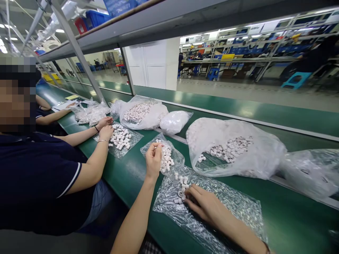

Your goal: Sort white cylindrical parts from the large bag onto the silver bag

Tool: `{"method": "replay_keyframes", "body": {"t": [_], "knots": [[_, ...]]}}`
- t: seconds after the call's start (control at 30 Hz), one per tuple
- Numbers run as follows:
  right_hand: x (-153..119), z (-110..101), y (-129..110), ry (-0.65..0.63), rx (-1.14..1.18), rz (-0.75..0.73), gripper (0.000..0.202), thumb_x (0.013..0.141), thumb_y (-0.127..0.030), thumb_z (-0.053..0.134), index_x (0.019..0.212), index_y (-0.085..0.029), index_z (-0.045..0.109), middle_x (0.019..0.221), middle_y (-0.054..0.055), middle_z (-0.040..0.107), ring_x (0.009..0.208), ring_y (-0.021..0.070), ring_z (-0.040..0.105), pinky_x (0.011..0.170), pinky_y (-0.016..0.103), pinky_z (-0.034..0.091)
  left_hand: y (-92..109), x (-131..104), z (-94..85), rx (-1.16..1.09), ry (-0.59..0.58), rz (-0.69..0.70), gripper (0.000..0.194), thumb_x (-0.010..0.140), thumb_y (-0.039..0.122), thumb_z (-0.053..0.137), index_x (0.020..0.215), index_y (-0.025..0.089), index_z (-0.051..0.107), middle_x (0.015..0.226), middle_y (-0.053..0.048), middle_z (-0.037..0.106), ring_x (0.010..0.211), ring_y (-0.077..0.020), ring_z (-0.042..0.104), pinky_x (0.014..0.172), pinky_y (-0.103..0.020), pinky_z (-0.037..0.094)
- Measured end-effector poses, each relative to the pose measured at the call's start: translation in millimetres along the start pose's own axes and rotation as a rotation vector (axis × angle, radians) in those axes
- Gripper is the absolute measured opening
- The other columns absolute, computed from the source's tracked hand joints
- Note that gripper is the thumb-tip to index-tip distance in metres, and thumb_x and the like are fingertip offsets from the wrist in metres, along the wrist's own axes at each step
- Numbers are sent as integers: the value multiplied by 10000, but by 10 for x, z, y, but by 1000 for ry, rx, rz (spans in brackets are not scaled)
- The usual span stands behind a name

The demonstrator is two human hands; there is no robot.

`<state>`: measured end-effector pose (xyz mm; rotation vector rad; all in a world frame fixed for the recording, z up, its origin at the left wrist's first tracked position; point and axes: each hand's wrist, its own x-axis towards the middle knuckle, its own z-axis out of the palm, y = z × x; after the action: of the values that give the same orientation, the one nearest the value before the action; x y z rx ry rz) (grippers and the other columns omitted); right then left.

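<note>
My left hand (154, 158) is raised over a small pile of white plastic fittings (166, 160) on a clear plastic bag. Its thumb and fingertips are pinched together; whatever is between them is too small to make out. Lower and to the right, my right hand (202, 203) reaches palm down over a flat clear plastic bag (225, 197). Its thumb and index finger are apart, and their tips touch several loose white fittings (180, 193) on that bag. Beyond it lies a large translucent bag (265, 148) full of white, brownish-ended pieces.
On the left, a co-worker (39, 169) handles white fittings (123, 137) on another clear bag. Several filled bags, including a white one (174, 121), line the far side of the green bench (127, 176). A shelf (159, 24) with bins runs overhead on slanted posts.
</note>
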<state>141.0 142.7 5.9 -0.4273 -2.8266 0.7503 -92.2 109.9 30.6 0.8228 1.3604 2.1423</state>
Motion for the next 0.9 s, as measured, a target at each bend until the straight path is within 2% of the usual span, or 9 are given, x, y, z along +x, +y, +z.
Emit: {"method": "replay_keyframes", "body": {"t": [0.17,0.3,0.4,0.5,0.57,0.63,0.7,0.77,0.9], "knots": [[-3,185,72,-53,-50,-11,180,1019,-292,424,1143,-234,540,1041,81,581,832,220,619,689,323,474,-42,14,13,16,-11,-3,273,879,466,615,854,197,582,517,92,265,448,-71,194,419,-209,156],[8,169,94,-38,105,27,200,1018,-364,429,1075,-242,578,1007,74,575,792,207,595,686,320,458,-64,27,18,29,-12,-3,286,879,477,612,852,195,577,520,94,243,445,-69,174,420,-216,140],[0,37,67,-67,496,198,254,994,-468,477,966,-233,569,863,30,558,709,171,531,641,290,432,-67,31,20,40,-17,-3,293,884,482,605,847,194,571,519,94,239,440,-68,168,418,-220,133],[7,-98,40,-162,1088,397,351,989,-532,455,867,-216,544,730,-1,529,639,143,490,616,268,431,-64,25,19,45,-24,-7,289,891,475,600,850,191,574,520,94,235,440,-67,162,415,-223,130],[22,-150,24,-167,1399,468,379,989,-536,452,826,-206,540,705,-1,527,613,129,482,598,254,432,-64,19,15,42,-23,-11,278,892,465,603,853,191,573,522,94,232,445,-67,163,416,-221,129],[40,-179,7,-117,1546,478,356,978,-515,489,834,-198,563,764,18,547,660,133,510,610,251,448,-67,15,9,35,-20,-16,269,893,456,606,853,193,570,522,95,231,449,-67,166,417,-219,130],[57,-195,-7,-91,1554,447,340,975,-509,497,886,-195,594,882,44,569,760,155,544,664,275,482,-70,15,2,30,-20,-21,264,895,452,606,854,194,570,517,97,226,448,-67,161,416,-216,132],[71,-198,-19,-104,1406,400,351,977,-524,482,934,-198,606,931,47,574,788,167,546,691,302,489,-69,15,-1,30,-22,-25,260,895,448,607,855,194,573,516,99,227,445,-64,155,416,-211,137],[91,-103,-49,-32,711,309,254,973,-459,522,985,-218,602,761,-5,554,659,153,487,607,275,384,-57,6,4,36,-24,-21,257,893,444,611,853,192,576,530,98,244,439,-56,156,418,-201,150]]}}
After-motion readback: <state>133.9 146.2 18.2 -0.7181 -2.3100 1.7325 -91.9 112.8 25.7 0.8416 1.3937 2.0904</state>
